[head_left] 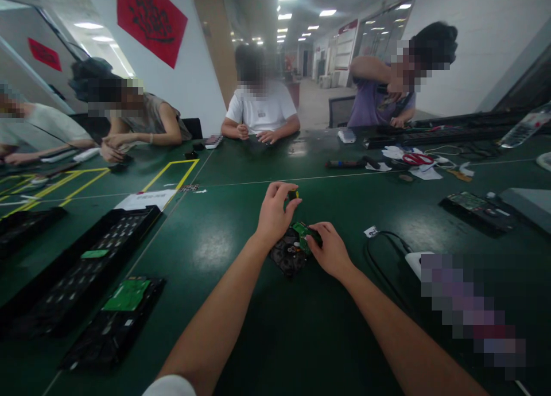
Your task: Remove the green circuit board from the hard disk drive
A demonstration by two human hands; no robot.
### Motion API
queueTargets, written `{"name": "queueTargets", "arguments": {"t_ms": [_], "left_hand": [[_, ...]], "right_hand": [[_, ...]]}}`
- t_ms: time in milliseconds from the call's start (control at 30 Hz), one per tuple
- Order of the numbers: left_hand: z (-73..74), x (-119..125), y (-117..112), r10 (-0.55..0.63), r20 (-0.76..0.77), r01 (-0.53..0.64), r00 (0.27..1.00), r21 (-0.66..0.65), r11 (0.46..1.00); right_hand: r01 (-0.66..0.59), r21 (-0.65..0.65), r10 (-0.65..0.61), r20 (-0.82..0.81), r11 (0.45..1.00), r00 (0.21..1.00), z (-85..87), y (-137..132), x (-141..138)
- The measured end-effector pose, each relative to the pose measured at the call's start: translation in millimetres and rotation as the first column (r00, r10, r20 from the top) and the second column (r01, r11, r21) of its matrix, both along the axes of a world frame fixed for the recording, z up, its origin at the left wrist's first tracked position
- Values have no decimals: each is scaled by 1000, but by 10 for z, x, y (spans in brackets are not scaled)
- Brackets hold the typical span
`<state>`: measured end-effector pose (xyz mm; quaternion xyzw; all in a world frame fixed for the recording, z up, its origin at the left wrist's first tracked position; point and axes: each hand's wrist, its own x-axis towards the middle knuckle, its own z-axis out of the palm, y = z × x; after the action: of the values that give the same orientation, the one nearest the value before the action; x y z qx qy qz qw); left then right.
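Note:
Between the thumb and fingers of my left hand (275,209) is a small yellow-and-black piece (293,194), perhaps a tool's handle end; most of it is hidden. Below it on the green table lies a black device housing (287,257) with its inner parts showing. A green circuit board (302,235) sits tilted at the housing's upper right side. My right hand (330,251) has its fingers closed on that board's right edge. I cannot tell whether the board is still joined to the housing.
To the left are a long black tray (133,218) and another black unit with a green board (127,295). A cable (379,270) and blurred-out device (465,315) lie right, with an opened unit (477,212) beyond. Several people sit across the table.

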<state>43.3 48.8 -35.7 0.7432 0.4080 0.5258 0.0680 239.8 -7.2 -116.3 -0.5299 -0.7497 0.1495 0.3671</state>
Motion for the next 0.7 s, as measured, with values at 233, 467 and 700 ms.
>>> {"name": "queueTargets", "arguments": {"t_ms": [233,467,700], "left_hand": [[33,-30,-1,8,-42,-8,999,-2,1000],[-36,-10,16,-18,27,22,999,-135,991],[-5,-7,11,6,13,-6,1000,-33,999]], "right_hand": [[8,-13,-8,27,1000,1000,-13,1,1],[3,0,-3,22,1000,1000,16,-12,-12],[-8,8,7,57,1000,998,6,-3,-6]]}}
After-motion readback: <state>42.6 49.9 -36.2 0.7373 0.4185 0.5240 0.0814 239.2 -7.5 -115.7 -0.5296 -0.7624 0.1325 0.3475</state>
